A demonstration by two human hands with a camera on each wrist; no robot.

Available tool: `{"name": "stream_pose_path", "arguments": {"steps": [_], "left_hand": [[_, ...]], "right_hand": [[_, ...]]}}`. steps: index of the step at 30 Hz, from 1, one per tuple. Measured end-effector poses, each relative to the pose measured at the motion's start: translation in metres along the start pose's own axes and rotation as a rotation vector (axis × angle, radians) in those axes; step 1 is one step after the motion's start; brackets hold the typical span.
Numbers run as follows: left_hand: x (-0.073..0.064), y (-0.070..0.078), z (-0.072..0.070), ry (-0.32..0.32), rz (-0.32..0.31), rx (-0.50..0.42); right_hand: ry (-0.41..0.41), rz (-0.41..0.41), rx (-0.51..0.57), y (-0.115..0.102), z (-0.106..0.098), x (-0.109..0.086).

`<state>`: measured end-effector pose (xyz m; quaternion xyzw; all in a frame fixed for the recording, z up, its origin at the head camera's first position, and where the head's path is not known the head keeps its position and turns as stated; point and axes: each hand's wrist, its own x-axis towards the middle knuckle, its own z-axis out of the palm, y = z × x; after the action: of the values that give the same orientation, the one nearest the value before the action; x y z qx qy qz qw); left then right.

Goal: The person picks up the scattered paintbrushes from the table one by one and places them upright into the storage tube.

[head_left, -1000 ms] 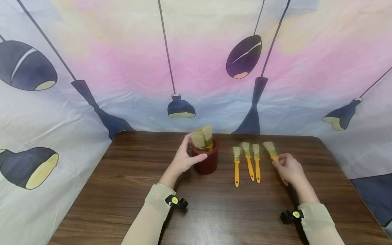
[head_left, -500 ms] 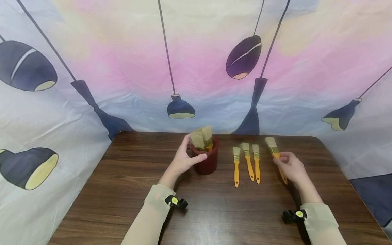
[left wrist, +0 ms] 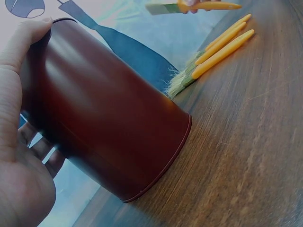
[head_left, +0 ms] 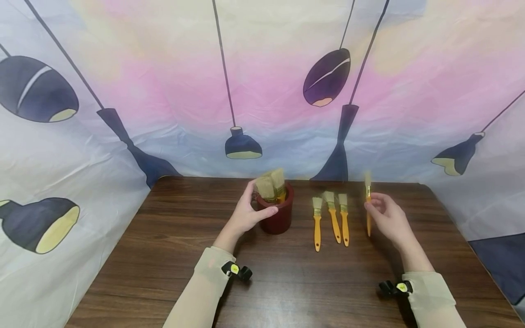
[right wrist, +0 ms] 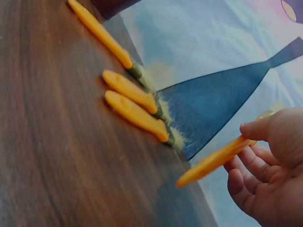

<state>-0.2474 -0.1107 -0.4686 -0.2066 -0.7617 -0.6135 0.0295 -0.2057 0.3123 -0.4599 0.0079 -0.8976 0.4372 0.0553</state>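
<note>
My left hand (head_left: 249, 213) holds a dark red cup (head_left: 277, 222) by its left side, the thumb over the near rim. The cup stands upright on the table, and paintbrushes (head_left: 266, 187) lean in it with their bristles up. On the right, my right hand (head_left: 389, 218) pinches a yellow-handled paintbrush (head_left: 368, 207) between thumb and fingers. That brush is raised off the table, bristles up and turned edge-on in the head view. In the right wrist view its handle (right wrist: 213, 161) points down toward the wood.
Between the hands lie three more paintbrushes, the left one (head_left: 317, 228), the middle one (head_left: 334, 221) and the right one (head_left: 344, 223), bristles toward the back. The brown wooden table (head_left: 287, 282) ends at a painted cloth backdrop (head_left: 279, 91).
The right hand has lifted its paintbrush off the table, turning it upright and edge-on. The left hand and the cup have stayed in place.
</note>
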Motion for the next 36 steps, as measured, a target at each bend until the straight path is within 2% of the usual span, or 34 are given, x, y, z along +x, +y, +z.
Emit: {"name": "stream_pose_path", "arguments": {"steps": [5,13,17,23,28,36], "left_hand": [[0.0,0.0,0.0,0.0,0.003,-0.026],[-0.001,0.0,-0.003,-0.002,-0.006,-0.001],[-0.001,0.0,-0.003,0.002,0.002,-0.008],[-0.001,-0.001,0.003,-0.019,-0.003,-0.02],[-0.002,-0.001,0.006,-0.032,-0.01,-0.014],[-0.003,-0.001,0.001,-0.005,-0.008,0.001]], "right_hand": [[0.012,-0.034,-0.002,-0.01,-0.001,-0.001],[0.035,-0.076,-0.015,-0.019,-0.002,0.001],[0.083,-0.123,-0.036,-0.023,0.0,0.002],[0.18,-0.157,0.008,-0.034,0.0,0.001],[0.181,-0.159,0.027,-0.058,-0.002,0.011],[0.127,-0.261,0.153,-0.124,0.011,0.039]]}}
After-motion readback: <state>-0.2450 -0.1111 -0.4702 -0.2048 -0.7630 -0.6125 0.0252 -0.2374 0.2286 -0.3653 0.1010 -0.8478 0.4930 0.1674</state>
